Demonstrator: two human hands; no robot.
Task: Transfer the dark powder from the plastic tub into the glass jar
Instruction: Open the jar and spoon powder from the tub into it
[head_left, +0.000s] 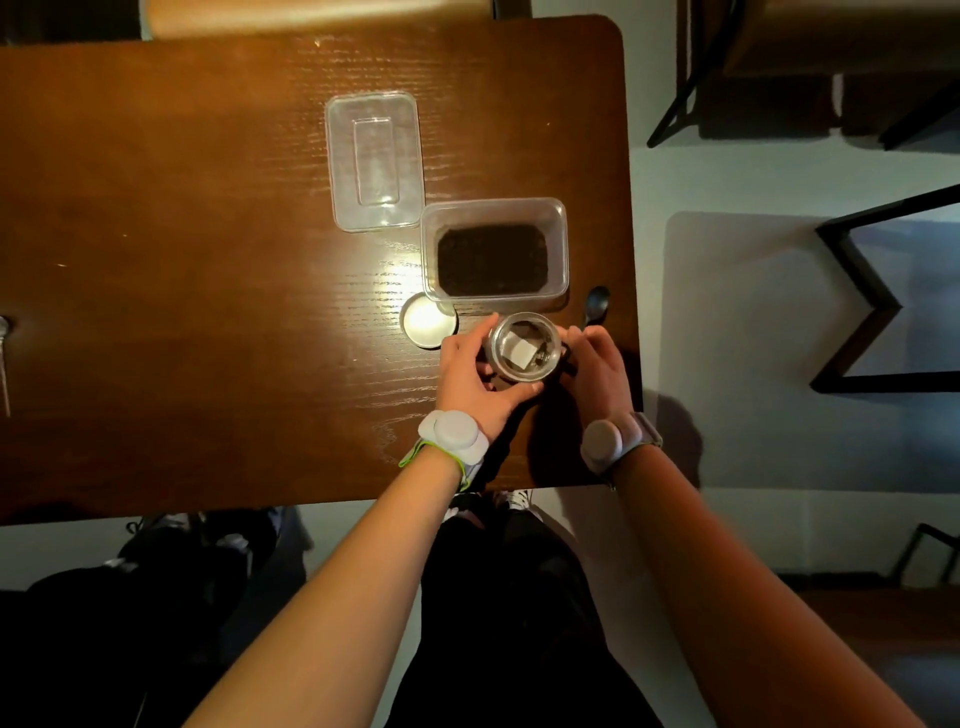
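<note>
A clear plastic tub (559, 244) with dark powder (492, 258) in its bottom stands on the wooden table near the right edge. Just in front of it stands the open glass jar (523, 347), with a pale label showing through the glass. My left hand (475, 371) wraps around the jar's left and near side. My right hand (597, 369) touches the jar's right side, fingers curled by a dark clasp. A black spoon (596, 304) lies behind my right hand, its handle hidden under the fingers.
The tub's clear lid (375, 161) lies behind and left of the tub. A round jar lid (428, 319) rests left of the jar. The table's right edge (634, 291) runs close beside my right hand. Dark chair frames stand on the floor to the right.
</note>
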